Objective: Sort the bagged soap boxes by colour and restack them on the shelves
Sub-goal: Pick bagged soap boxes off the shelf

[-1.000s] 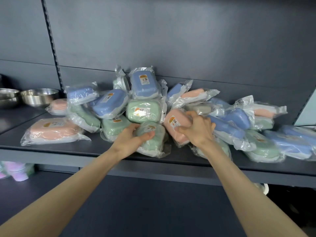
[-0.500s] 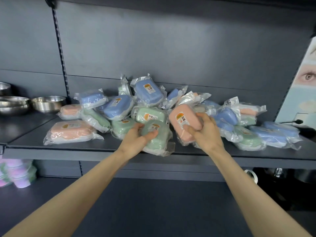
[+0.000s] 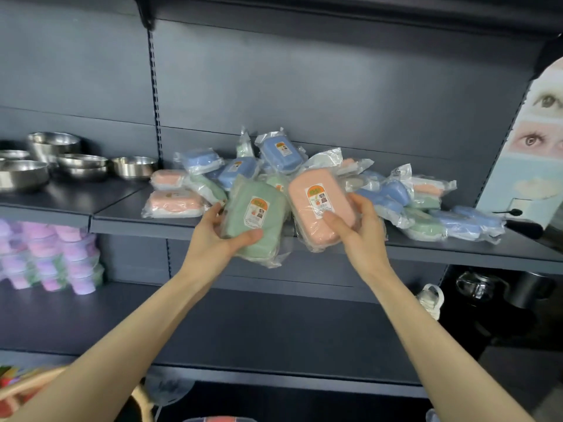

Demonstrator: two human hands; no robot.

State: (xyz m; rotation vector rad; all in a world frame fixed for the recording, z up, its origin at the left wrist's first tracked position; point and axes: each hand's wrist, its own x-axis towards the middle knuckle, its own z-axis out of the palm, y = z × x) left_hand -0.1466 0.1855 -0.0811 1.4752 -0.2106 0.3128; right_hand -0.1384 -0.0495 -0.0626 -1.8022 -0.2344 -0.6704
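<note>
My left hand (image 3: 217,239) grips a green bagged soap box (image 3: 254,220), lifted off the dark shelf (image 3: 128,222) and tilted label-up. My right hand (image 3: 358,231) holds a pink bagged soap box (image 3: 320,205) beside it, also raised in front of the shelf edge. Behind them lies a mixed pile of blue, green and pink bagged boxes (image 3: 393,196). Two pink boxes (image 3: 173,202) sit stacked at the pile's left end. A blue box (image 3: 281,153) leans against the back panel.
Steel bowls (image 3: 82,166) stand on the shelf section to the left. Pink and purple plastic tubs (image 3: 51,260) fill the lower left shelf. The lower shelf (image 3: 274,330) below the pile is bare. A poster panel (image 3: 536,141) and dark kettles (image 3: 478,287) are at right.
Both hands have lifted their boxes up and away from the pile, toward me. The view has pulled back and down, showing the lower shelf.
</note>
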